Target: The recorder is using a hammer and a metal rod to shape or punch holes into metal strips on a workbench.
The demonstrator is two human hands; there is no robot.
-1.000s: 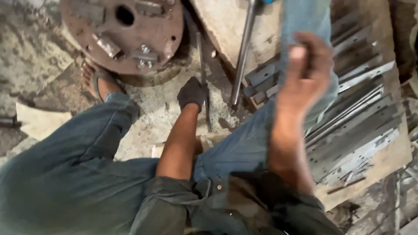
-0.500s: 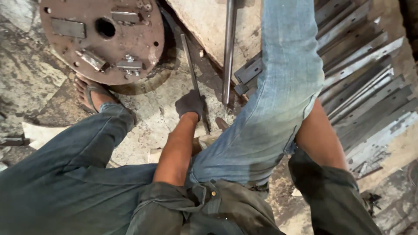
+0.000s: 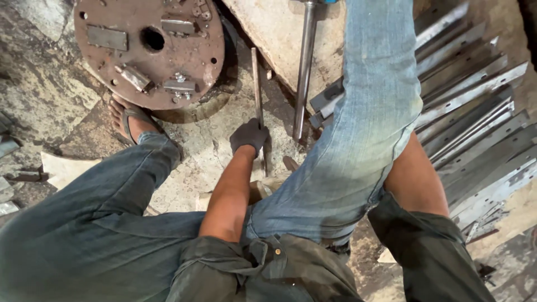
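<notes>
My left hand point(image 3: 249, 137), in a dark glove, is closed around the near end of a thin flat metal bar point(image 3: 257, 78) that lies on the stone floor between my legs. The bar points away from me toward a rusty round steel plate point(image 3: 148, 50). My right forearm point(image 3: 415, 182) runs down behind my right jeans leg point(image 3: 363, 140). The leg hides the right hand. A round steel rod point(image 3: 304, 67) lies just right of the flat bar.
A stack of long grey metal strips point(image 3: 475, 112) lies at the right. A pale stone slab point(image 3: 274, 33) sits under the rod. My left foot in a sandal point(image 3: 130, 120) rests beside the round plate. Scrap pieces point(image 3: 6, 148) lie at the far left.
My right hand, raised in view a second ago, has dropped behind my right leg and out of sight. My left hand stays on the flat bar.
</notes>
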